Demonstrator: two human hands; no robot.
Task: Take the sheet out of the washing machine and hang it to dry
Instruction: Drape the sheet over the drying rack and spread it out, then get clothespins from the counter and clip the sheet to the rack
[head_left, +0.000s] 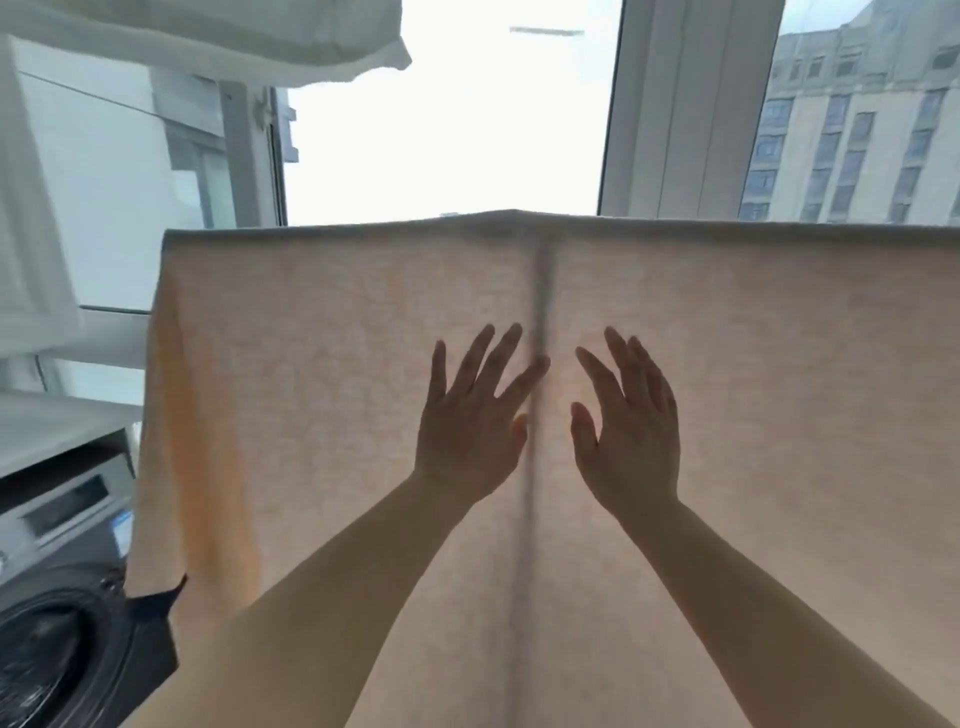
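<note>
Peach sheet (727, 389) hangs draped, dark seam down its middle; left hand (470, 426) and right hand (631, 431) raised before it, fingers spread, holding nothing; washing machine (62, 597) lower left.

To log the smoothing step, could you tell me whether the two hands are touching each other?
Apart. The head view shows lit sheet and its dark seam between the left hand and right hand.

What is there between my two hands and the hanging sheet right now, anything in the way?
Nothing visible. The left hand and right hand are open, fingers spread, directly in front of the sheet, one on each side of its dark vertical stripe. Whether they touch the cloth is unclear.
</note>
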